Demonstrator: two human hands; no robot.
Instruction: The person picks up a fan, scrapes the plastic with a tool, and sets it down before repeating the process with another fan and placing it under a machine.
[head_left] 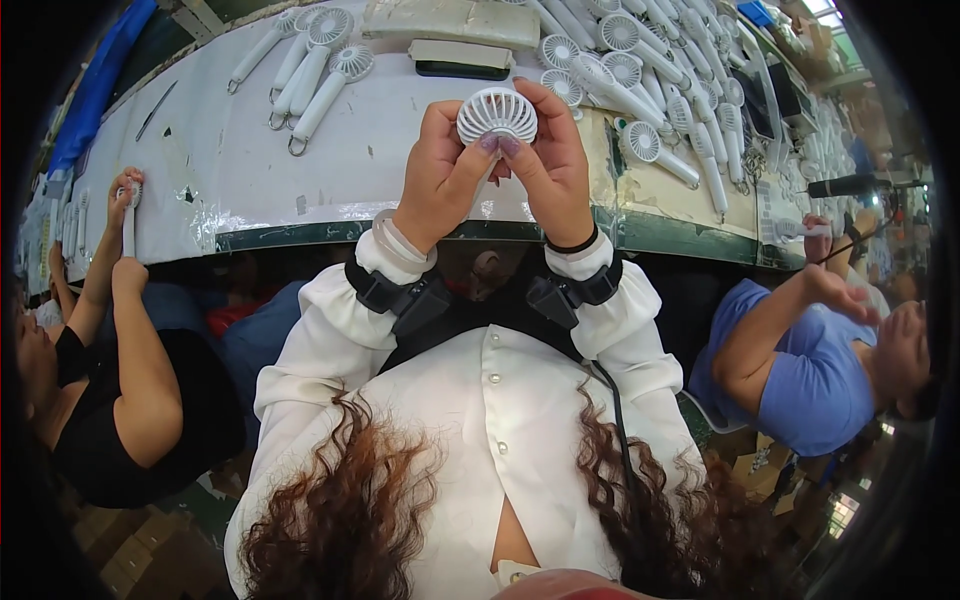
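A white handheld fan [497, 112] is held up over the table's near edge, its round slatted head toward the far side. My left hand [440, 172] grips the head from the left. From the right, my right hand [553, 165] closes round the same head. Both thumbs press side by side on the lower part of the grille, and the fan's handle is mostly hidden below and behind them. Just beyond the hands lies a dark green block with a pale top [462, 60].
Several white fans [318, 75] with metal rings lie at the far left. A large heap of white fans [665, 75] covers the right side. A thin dark tool [156, 109] rests on the left. One co-worker [130, 390] sits at left holding a fan; another [800, 360] sits at right.
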